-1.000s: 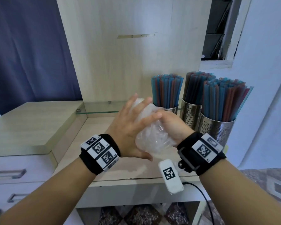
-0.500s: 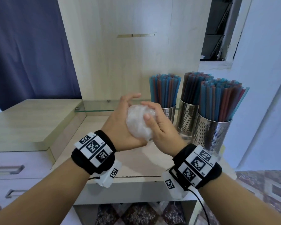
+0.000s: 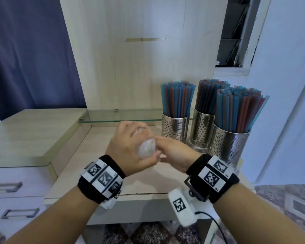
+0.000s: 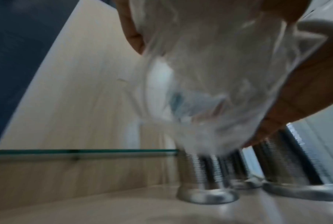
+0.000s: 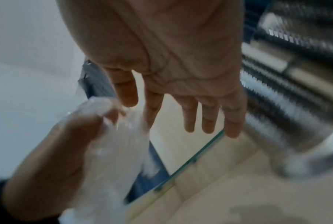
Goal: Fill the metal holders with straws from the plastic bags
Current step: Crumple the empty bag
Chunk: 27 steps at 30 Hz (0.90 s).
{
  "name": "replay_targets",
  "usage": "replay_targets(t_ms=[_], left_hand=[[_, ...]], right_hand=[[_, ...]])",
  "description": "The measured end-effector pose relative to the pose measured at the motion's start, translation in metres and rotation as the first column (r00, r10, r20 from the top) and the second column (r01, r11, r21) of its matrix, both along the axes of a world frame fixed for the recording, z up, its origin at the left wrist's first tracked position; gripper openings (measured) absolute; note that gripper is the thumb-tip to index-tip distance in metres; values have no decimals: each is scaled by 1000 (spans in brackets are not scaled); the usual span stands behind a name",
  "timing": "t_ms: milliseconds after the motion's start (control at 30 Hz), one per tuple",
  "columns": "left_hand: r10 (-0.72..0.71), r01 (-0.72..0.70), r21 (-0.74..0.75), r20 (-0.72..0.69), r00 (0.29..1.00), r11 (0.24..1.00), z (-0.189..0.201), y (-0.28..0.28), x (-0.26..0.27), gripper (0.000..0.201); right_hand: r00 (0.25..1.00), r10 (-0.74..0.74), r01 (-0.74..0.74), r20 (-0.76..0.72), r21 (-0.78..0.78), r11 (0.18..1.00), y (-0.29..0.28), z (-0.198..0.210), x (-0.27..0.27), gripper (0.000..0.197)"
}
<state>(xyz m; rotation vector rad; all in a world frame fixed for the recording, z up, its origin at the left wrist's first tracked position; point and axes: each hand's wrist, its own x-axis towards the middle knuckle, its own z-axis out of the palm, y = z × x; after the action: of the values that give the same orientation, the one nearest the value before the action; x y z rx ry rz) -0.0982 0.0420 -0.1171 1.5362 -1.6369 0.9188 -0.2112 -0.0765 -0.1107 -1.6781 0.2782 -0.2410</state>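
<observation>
Left hand (image 3: 125, 152) curls its fingers (image 3: 126, 126) round a crumpled clear plastic bag (image 3: 147, 149), balled up and held above the table (image 3: 102, 152), in front of the holders. Right hand (image 3: 174, 156) sits just beside the ball; in the right wrist view its fingers (image 5: 209, 115) are straight and spread, clamped on nothing, and whether they touch the bag I cannot tell. Three metal holders (image 3: 176, 128) stand at the right rear of the table, close together, each packed with upright blue and red straws (image 3: 177, 99). No straws visible in the bag, though both wrist views are blurred. Judgement: filling looks done or nearly so, and the step in hand is wadding up the spent bag. Next move probably calls for setting the ball aside, clear of the holders so an elbow or wrist does not knock them, then checking for another bag; none shows here. The crumpled plastic will likely spring open once released.
</observation>
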Motion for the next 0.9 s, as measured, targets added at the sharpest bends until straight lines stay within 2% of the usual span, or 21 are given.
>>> replay_targets(t_ms=[67, 100, 167, 200, 233, 267, 367, 467, 633, 767, 900], left_hand=[[84, -72, 135, -82, 993, 988, -4, 5, 16, 37], [139, -109, 223, -123, 983, 969, -6, 8, 25, 40], [227, -146, 391, -169, 959, 909, -12, 14, 45, 43], [262, -156, 466, -172, 950, 871, -16, 17, 53, 44], [295, -164, 532, -171, 940, 830, -18, 19, 60, 46], [327, -171, 588, -169, 930, 791, -20, 21, 64, 48], [393, -184, 689, -158, 906, 701, -23, 24, 71, 59], [429, -186, 728, -162, 889, 660, -26, 24, 74, 63], [466, -173, 737, -212, 859, 653, -33, 22, 81, 65], [518, -171, 746, -261, 814, 644, -33, 19, 89, 43], [530, -172, 753, -263, 806, 635, -38, 14, 94, 43]], right_hand=[[991, -132, 133, 21, -231, 964, -10, 3, -1, 21], [960, -263, 279, 95, -290, 915, -18, 5, -2, 23], [790, -545, 612, 282, -299, 732, -34, 6, -3, 32], [704, -621, 708, 345, -269, 653, -41, 3, -1, 43], [650, -662, 757, 373, -239, 608, -48, 1, 1, 57], [629, -686, 775, 366, -229, 589, -54, 0, 4, 71], [684, -679, 730, 266, -252, 636, -75, -1, 15, 108], [725, -648, 687, 234, -315, 655, -92, -6, 26, 124], [724, -640, 680, 257, -416, 603, -89, -18, 47, 102], [811, -535, 580, 239, -455, 676, -77, -27, 65, 95], [854, -474, 518, 217, -457, 723, -69, -25, 87, 103]])
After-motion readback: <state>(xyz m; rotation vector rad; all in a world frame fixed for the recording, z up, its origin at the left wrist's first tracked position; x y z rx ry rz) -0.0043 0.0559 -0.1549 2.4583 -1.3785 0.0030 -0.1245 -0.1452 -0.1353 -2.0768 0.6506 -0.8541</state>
